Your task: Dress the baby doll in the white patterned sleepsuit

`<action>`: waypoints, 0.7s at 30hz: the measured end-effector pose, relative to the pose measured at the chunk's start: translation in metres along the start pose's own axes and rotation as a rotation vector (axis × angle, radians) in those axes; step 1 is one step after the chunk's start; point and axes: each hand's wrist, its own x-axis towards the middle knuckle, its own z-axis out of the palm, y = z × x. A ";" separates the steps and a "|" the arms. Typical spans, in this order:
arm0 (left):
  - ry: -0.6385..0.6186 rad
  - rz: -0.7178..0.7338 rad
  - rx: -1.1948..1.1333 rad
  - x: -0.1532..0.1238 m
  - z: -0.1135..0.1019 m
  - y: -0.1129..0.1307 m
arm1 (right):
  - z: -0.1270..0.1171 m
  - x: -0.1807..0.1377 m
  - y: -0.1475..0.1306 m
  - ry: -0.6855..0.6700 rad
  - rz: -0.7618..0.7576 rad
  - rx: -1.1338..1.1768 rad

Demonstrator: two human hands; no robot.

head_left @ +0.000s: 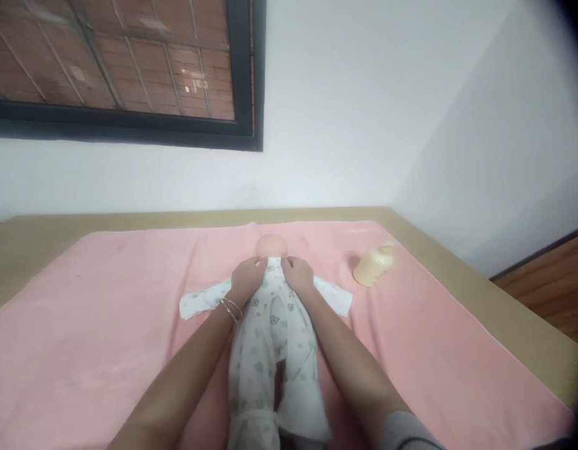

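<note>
A baby doll lies on its back on a pink mat (124,337), and only its round bald head (271,245) shows plainly. Sleeves of a white printed top (204,299) stretch out to both sides. Over the body lie white baby pants (258,350) with a small animal print, their legs running toward me. My left hand (246,278) is closed on the pants' left upper edge, just below the head. On the opposite upper corner, my right hand (297,275) pinches the cloth too. The doll's body and face are hidden.
A pale yellow baby bottle (374,265) lies on its side on the mat, right of the doll. The mat covers a light wooden surface (434,265), with a white wall (326,125) behind. A dark-framed window (246,75) is at upper left.
</note>
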 end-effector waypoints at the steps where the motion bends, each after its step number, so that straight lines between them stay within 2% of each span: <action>1: -0.001 0.005 -0.003 0.000 0.000 0.000 | 0.000 0.000 0.000 0.002 0.001 0.000; 21: -0.003 0.001 -0.031 0.001 -0.001 -0.002 | 0.002 0.001 0.001 0.004 0.010 0.057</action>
